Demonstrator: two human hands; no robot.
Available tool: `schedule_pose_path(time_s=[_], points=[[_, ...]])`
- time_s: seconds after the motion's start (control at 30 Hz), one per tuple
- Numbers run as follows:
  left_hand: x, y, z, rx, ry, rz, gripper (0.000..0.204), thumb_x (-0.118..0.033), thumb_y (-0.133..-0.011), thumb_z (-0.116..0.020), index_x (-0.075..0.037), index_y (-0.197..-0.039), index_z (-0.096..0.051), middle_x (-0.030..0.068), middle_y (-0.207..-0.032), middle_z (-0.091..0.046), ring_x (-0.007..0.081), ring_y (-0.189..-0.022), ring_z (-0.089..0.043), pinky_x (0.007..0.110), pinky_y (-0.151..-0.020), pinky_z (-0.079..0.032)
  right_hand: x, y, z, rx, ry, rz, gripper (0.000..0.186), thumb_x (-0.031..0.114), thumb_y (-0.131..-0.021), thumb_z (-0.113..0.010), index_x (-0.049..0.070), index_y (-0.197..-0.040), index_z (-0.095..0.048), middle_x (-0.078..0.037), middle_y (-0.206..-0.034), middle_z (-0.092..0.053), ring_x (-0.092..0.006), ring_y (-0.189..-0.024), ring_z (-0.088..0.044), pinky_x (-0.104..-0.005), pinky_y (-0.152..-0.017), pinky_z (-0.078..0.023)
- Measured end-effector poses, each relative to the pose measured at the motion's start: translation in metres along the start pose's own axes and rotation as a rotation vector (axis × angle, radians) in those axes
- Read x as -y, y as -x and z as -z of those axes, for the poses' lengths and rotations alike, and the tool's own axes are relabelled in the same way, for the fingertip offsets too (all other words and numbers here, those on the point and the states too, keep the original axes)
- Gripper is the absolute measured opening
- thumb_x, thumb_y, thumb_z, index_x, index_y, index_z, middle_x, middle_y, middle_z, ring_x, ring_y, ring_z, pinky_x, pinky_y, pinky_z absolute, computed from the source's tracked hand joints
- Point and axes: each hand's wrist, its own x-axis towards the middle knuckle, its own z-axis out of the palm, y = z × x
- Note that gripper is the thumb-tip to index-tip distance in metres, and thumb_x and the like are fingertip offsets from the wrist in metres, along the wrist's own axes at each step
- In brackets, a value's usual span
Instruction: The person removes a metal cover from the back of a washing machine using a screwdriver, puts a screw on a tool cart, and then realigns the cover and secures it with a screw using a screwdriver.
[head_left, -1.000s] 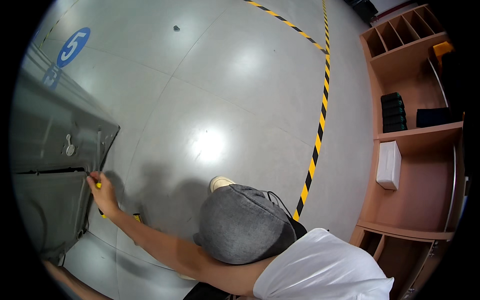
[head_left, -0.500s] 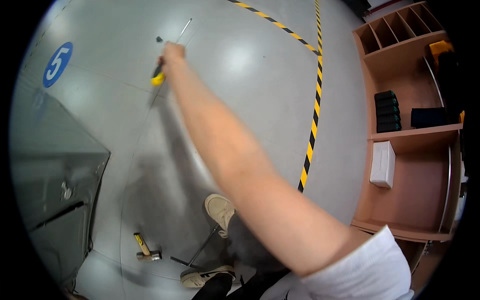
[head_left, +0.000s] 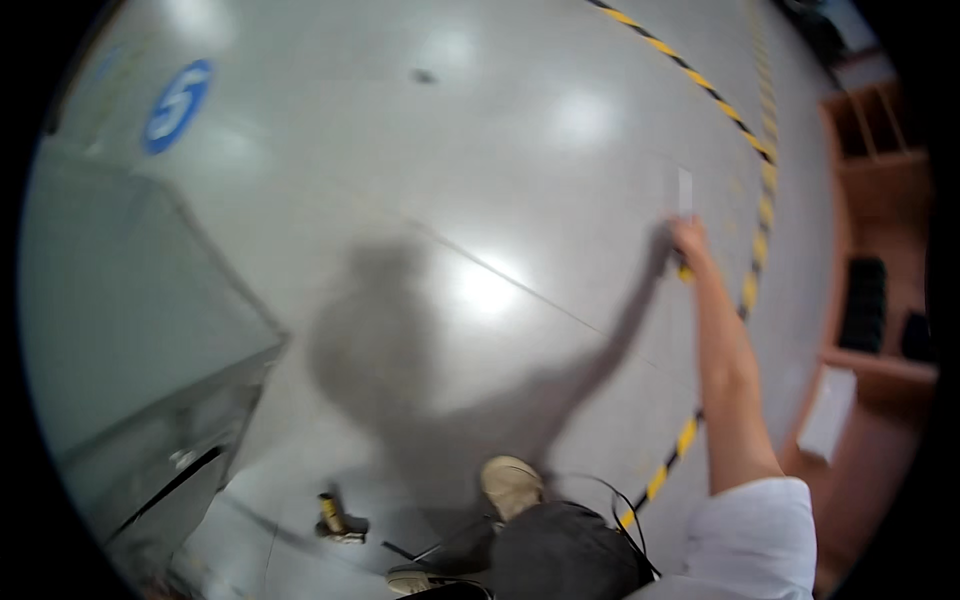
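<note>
Right hand [head_left: 690, 243] extended over floor [head_left: 520, 150]; shelving [head_left: 880, 300] set right of it, metal cabinet [head_left: 130, 380] far left, hammer [head_left: 335, 518] below-left.

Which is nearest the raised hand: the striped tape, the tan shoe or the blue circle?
1. Striped tape, just beside the right hand, which grips a screwdriver.
2. Tan shoe, bottom middle.
3. Blue circle, far upper left.

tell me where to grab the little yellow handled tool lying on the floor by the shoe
Grip the tool by its yellow handle, the end away from its dark head. It lies flat on the floor with bare space around, so come straight down from above. The right hand holds a screwdriver.
</note>
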Motion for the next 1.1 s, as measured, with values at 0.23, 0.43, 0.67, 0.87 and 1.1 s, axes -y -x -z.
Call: schedule_pose_path(time_s=[0.23,0.43,0.67,0.87,1.1], points=[[-0.031,0.016,-0.025,-0.016,0.351,0.187,0.067,-0.048,-0.090,-0.056,-0.005,-0.134,-0.029,0.0184,-0.135,-0.033,0.0324,-0.129,-0.032,0.049,-0.107,-0.034,0.029,0.166,-0.056,0.467,-0.314,-0.128,0.021,0.026,-0.089,-0.061,0.007,-0.087,-0.054,0.001,-0.057,-0.048,-0.0086,-0.041,-0.044,-0.0257,-0.037,-0.037],[-0.051,0.030,-0.030,0.008,0.382,0.210,0.069,-0.049,-0.089,-0.056,-0.005,-0.135,-0.030,0.0160,-0.134,-0.037,0.0297,-0.126,-0.039,0.045,-0.104,-0.038,0.050,0.276,-0.081,0.248,0.030,0.414,0.020,0.015,-0.086,-0.060,-0.002,-0.081,-0.052,-0.019,-0.073,-0.056,-0.0363,-0.068,-0.053,-0.0434,-0.065,-0.043],[-0.031,0.025,-0.035,-0.074,0.345,0.196,0.077,-0.051,-0.088,-0.058,0.000,-0.137,-0.027,0.0172,-0.134,-0.040,0.0309,-0.125,-0.041,0.044,-0.106,-0.036,0.050,0.273,-0.088,0.150,0.163,0.369,0.030,0.026,-0.090,-0.054,-0.002,-0.081,-0.054,-0.022,-0.078,-0.058,-0.0419,-0.073,-0.055,-0.0463,-0.066,-0.044],[-0.032,0.040,-0.036,-0.003,0.269,0.086,0.070,-0.044,-0.087,-0.060,-0.001,-0.135,-0.030,0.0180,-0.135,-0.042,0.0304,-0.124,-0.044,0.042,-0.099,-0.042,0.056,0.270,-0.095,0.163,0.262,0.423,0.035,0.030,-0.091,-0.055,-0.004,-0.083,-0.055,-0.021,-0.082,-0.062,-0.0376,-0.075,-0.059,-0.0452,-0.068,-0.044],[-0.092,0.065,-0.082,-0.233,0.126,-0.032,0.088,-0.052,-0.068,-0.080,0.005,-0.119,-0.037,0.0152,-0.105,-0.051,0.0194,-0.090,-0.053,0.031,-0.075,-0.047,0.136,0.331,-0.078,0.508,-0.223,0.586,0.034,0.033,-0.095,-0.052,0.003,-0.079,-0.056,0.001,-0.057,-0.047,-0.0054,-0.046,-0.041,-0.0231,-0.045,-0.033]])
